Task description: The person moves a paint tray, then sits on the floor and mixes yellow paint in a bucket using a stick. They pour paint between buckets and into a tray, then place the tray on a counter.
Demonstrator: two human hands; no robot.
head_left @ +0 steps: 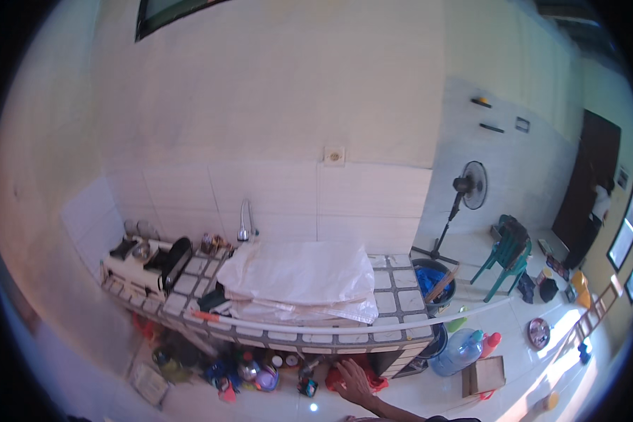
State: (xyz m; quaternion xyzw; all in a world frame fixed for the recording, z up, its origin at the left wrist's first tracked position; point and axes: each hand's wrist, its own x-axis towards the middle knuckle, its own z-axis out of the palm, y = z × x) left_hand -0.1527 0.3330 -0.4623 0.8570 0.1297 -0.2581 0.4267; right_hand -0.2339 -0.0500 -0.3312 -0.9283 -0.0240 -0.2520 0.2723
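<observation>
Low down, right hand [355, 385] is resting over crumpled red bundle [375, 384] below tiled bench [404, 301]; cannot tell whether it is gripping.

1. Stove [148, 279]: well left of right hand [355, 385], higher up.
2. Standing fan [462, 185]: right of hand, far back.
3. Green chair [509, 259]: far right of hand.
4. Blue-tinted bottle [457, 352]: right of hand, nearer.

A white-tiled bench with grey grout [404, 279] is carrying a white stove with dark burners [135, 270], a folded white plastic sheet [302, 276] and a long white pole [316, 330] along its front. On the pale tiled floor [513, 330], a crumpled red bundle [375, 381] and a translucent blue jug [457, 353] are resting.
</observation>
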